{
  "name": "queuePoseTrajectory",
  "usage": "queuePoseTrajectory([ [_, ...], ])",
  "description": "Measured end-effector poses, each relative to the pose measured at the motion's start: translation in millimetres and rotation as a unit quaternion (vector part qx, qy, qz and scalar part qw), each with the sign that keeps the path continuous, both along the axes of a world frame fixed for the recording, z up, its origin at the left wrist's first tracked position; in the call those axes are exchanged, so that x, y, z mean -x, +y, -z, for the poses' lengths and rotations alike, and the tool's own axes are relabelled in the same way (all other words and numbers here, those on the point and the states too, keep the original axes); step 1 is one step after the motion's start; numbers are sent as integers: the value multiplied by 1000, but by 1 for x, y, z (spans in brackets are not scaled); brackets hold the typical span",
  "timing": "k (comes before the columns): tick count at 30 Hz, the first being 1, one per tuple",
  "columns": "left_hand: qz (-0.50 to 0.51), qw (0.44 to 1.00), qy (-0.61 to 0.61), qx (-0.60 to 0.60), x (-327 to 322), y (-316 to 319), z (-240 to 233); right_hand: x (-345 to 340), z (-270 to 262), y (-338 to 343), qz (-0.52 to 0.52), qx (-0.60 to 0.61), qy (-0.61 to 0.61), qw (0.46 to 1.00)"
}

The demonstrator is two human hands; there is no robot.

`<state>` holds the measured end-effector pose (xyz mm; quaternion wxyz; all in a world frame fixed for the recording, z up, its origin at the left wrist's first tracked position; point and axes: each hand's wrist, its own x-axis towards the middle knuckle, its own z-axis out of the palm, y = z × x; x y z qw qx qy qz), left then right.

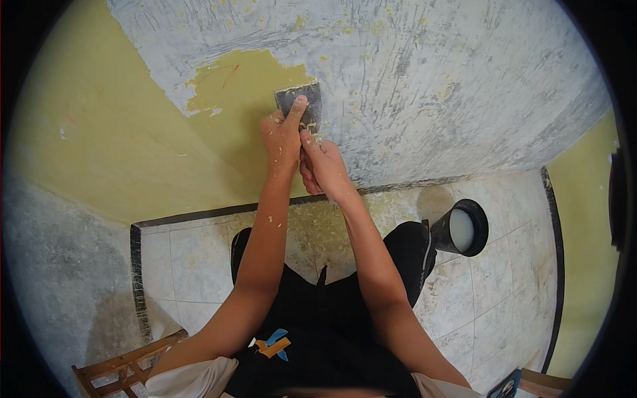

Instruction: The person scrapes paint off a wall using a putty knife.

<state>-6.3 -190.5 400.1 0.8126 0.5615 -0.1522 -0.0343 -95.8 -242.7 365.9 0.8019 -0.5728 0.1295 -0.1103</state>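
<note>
A flat metal scraper lies against the wall, its front edge at the border of the remaining yellow-green paint. My left hand grips the scraper near its blade, with the thumb laid along the metal. Behind it, my right hand is closed around the handle, which is mostly hidden by the fingers. Paint flakes cling to both hands and to my left forearm. Bare, scratched grey-white wall spreads above and to the right of the blade.
A black bucket of cloudy liquid stands on the tiled floor by my right knee. Paint dust covers the tiles below my hands. At lower left is a wooden slatted frame. A black skirting strip runs along the wall's foot.
</note>
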Motion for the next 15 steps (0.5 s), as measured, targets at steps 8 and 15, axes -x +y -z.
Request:
queuePoseTrajectory([
  [8, -11, 999, 9, -39, -10, 2, -8, 2, -23, 0, 8, 26, -28, 999],
  [15, 30, 996, 81, -25, -3, 7, 34, 11, 15, 5, -1, 7, 3, 1000],
])
